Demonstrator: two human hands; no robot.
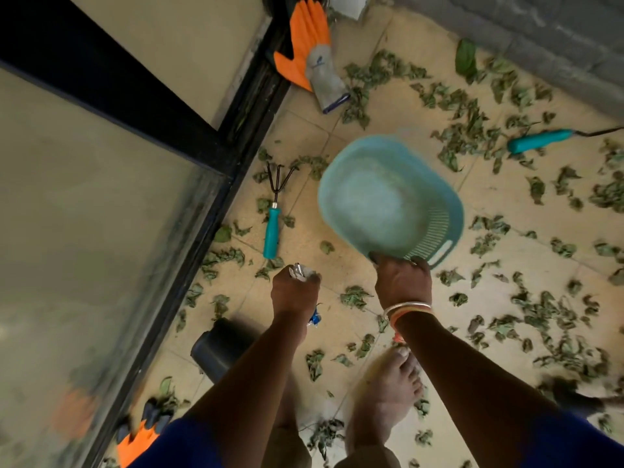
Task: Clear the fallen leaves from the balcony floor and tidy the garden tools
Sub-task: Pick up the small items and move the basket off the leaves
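Note:
My right hand (403, 282) grips the rim of a teal plastic basket (388, 201), held tilted above the floor and blurred. My left hand (295, 292) is closed round a crumpled silver and blue wrapper (299, 271). Dry green leaves (547, 312) lie scattered over the beige tiles, thickest to the right. A hand rake with a teal handle (271, 231) lies near the door frame. A second teal-handled tool (540, 140) lies at the right. An orange and grey glove (312, 52) rests at the top by the door track.
A glass sliding door with a black frame (189, 231) fills the left side. A dark pot (219, 349) lies on its side by the frame. Another orange glove (135, 440) is at the bottom left. A grey wall (540, 35) runs along the upper right. My bare feet (388, 386) stand among leaves.

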